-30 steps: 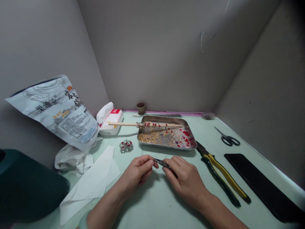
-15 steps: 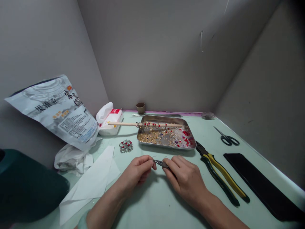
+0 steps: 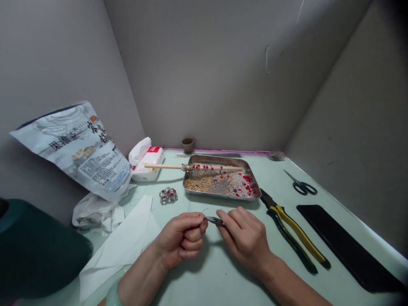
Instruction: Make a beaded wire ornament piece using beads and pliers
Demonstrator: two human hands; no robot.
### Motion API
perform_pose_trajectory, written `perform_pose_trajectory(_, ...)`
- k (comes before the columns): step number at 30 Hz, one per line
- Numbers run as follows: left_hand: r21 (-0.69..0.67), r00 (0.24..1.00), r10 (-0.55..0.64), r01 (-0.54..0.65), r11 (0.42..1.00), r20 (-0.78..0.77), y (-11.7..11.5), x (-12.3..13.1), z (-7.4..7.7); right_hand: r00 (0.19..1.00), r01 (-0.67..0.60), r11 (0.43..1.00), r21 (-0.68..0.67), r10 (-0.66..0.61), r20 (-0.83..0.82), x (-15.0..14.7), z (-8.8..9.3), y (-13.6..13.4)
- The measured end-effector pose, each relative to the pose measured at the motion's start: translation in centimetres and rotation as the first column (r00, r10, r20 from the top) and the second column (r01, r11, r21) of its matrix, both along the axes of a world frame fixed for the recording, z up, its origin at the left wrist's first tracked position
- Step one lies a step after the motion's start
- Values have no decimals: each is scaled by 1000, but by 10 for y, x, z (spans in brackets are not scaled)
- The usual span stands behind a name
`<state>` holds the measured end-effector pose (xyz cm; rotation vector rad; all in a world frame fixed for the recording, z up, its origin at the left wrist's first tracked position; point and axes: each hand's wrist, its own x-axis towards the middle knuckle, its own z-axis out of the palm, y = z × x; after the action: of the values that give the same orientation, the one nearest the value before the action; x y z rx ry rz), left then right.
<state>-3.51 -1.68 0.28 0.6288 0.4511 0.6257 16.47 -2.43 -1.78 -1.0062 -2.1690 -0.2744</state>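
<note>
My right hand [image 3: 247, 238] is closed round a pair of small needle-nose pliers [image 3: 215, 221], with their slim metal jaws pointing left. The jaw tips meet the fingertips of my left hand [image 3: 183, 240], which is pinched shut with its other fingers curled in. What sits between those fingertips is too small to make out. A thin wire end shows just above them. Beyond my left hand lies a wire cluster with red beads [image 3: 168, 196]. Behind both hands is a metal tray [image 3: 219, 196] of gold, clear, red and purple beads, with a bead-wrapped wooden stick [image 3: 165, 166] across it.
On the right lie large green-and-yellow pliers [image 3: 295, 229], scissors [image 3: 304, 188] and a black flat case [image 3: 347, 246]. To the left are white paper [image 3: 121, 246], a tissue pack [image 3: 148, 168], a silver pouch [image 3: 86, 148] and a dark green object [image 3: 41, 250]. A brown cup [image 3: 188, 145] stands behind.
My left hand has turned so its curled fingers show more, and has shifted slightly down. The plier jaws stay at its fingertips. The view has shifted slightly.
</note>
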Motion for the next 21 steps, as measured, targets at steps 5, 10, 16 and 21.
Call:
perform_pose_trajectory(5,66,981,90,-80,995,-169,-1,3,3,998,-38,986,-164,28,-57,-1,-4,2)
perform_pose_trajectory(10,368,820,356,-193,910,-449,-3,12,5,989,-108,911,-398,58,-135,-2,-6,1)
perform_pose_trajectory(16,453,755,451,-229,861,-476,-4,17,2,976,-130,858,-496,23,-216,-2,-2,0)
perform_pose_trajectory(21,404,798,431,-261,877,-421,-5,17,4,955,-180,791,-584,-2,-297,-4,1,-2)
